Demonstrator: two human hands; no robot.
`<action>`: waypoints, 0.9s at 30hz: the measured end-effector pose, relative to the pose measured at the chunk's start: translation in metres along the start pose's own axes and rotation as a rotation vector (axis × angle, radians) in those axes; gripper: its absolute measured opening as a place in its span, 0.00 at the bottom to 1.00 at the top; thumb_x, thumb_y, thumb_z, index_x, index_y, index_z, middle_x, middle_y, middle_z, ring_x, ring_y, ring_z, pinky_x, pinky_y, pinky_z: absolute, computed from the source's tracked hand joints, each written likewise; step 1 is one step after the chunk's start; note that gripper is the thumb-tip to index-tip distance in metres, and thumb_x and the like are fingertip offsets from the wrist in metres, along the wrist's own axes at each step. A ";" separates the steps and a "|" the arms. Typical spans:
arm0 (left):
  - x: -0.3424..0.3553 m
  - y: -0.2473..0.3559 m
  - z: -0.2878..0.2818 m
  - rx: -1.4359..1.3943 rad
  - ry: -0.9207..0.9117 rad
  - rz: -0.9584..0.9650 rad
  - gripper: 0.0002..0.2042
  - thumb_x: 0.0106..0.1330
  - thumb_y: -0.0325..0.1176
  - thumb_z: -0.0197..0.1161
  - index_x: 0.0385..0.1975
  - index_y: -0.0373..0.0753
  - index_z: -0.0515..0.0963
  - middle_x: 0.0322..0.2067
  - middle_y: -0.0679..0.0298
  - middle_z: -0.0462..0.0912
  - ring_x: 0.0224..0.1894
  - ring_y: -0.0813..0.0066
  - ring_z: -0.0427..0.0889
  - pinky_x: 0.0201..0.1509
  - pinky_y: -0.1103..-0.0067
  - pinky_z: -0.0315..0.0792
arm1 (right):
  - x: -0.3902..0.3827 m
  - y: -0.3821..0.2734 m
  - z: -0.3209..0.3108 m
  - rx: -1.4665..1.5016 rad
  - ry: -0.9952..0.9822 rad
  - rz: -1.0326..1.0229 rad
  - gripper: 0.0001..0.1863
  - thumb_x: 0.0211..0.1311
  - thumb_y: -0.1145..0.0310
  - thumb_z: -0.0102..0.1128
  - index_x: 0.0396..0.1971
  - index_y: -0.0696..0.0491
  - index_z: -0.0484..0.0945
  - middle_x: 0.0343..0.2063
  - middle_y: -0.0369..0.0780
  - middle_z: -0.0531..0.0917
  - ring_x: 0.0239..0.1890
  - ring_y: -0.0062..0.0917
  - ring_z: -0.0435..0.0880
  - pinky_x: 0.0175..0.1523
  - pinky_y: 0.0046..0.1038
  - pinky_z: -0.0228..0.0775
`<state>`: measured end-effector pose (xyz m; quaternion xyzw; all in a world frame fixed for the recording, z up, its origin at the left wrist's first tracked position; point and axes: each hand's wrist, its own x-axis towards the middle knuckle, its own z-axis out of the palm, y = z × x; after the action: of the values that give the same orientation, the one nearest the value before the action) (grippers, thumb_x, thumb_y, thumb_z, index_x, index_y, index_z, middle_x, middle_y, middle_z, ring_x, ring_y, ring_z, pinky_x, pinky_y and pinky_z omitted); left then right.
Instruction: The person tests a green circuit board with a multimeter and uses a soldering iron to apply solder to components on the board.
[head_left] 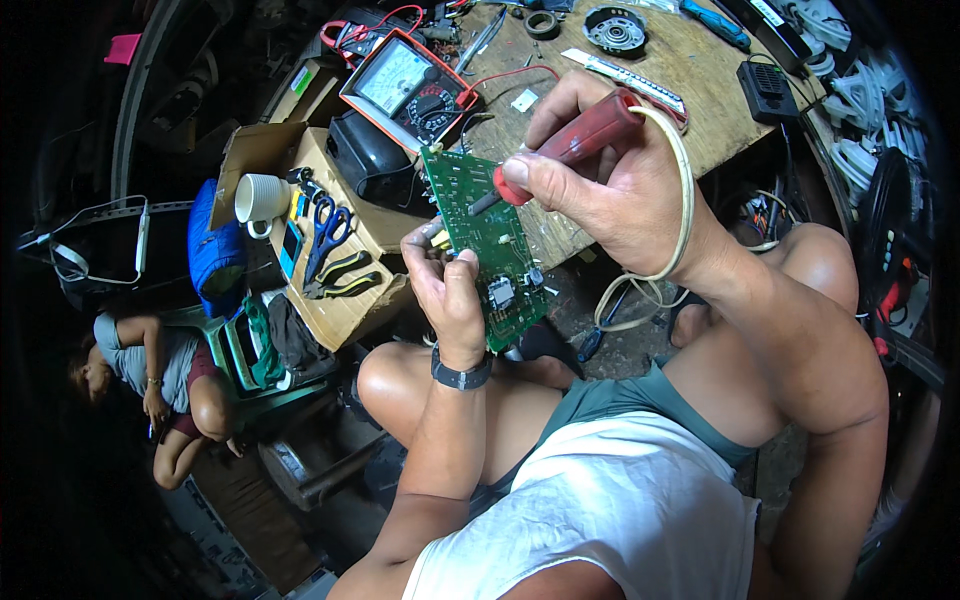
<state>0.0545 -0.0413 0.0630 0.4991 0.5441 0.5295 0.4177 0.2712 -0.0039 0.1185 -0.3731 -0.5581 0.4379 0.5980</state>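
- Far left I see a white mug (261, 197) on an open cardboard box (345, 300), with blue-handled scissors (326, 232) and pliers (342, 275) lying beside it.
- Behind the box an analog multimeter (408, 89) with an orange frame and pale dial face rests on the wooden tabletop (690, 90).
- My left hand (447, 285) grips the lower edge of a green circuit board (485, 240), held upright over my knees at the tabletop's near edge.
- My right hand (600, 185) is closed around a red-handled soldering iron (570, 145), tip touching the board's upper part; its cream cord (680, 200) loops over my wrist.
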 end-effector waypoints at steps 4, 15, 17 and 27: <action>0.001 0.000 -0.003 -0.003 -0.017 -0.023 0.23 0.62 0.27 0.56 0.58 0.31 0.66 0.42 0.62 0.76 0.38 0.82 0.71 0.42 0.84 0.67 | 0.000 0.000 0.000 0.106 -0.024 0.101 0.12 0.67 0.67 0.70 0.37 0.59 0.78 0.26 0.40 0.87 0.31 0.21 0.87 0.38 0.24 0.78; 0.004 -0.001 -0.004 -0.003 -0.064 -0.022 0.25 0.61 0.28 0.57 0.60 0.29 0.65 0.48 0.57 0.76 0.48 0.75 0.75 0.58 0.76 0.70 | 0.010 0.005 -0.004 0.115 -0.028 0.155 0.12 0.69 0.67 0.69 0.37 0.59 0.77 0.26 0.41 0.87 0.30 0.21 0.87 0.37 0.25 0.80; 0.004 -0.001 -0.004 0.000 -0.066 -0.028 0.26 0.61 0.29 0.57 0.60 0.29 0.65 0.49 0.56 0.76 0.50 0.74 0.75 0.60 0.75 0.69 | 0.012 0.007 -0.005 0.123 -0.044 0.156 0.12 0.69 0.67 0.69 0.37 0.59 0.77 0.26 0.41 0.87 0.31 0.21 0.88 0.38 0.25 0.81; 0.002 -0.003 0.000 0.077 -0.041 0.012 0.25 0.61 0.33 0.56 0.59 0.31 0.68 0.44 0.62 0.75 0.42 0.81 0.71 0.47 0.84 0.67 | 0.016 0.005 -0.004 0.125 -0.050 0.169 0.13 0.68 0.66 0.70 0.36 0.59 0.78 0.25 0.41 0.87 0.30 0.21 0.87 0.38 0.25 0.80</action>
<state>0.0538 -0.0393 0.0607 0.5286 0.5524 0.5005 0.4062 0.2743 0.0132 0.1188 -0.3700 -0.5111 0.5299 0.5667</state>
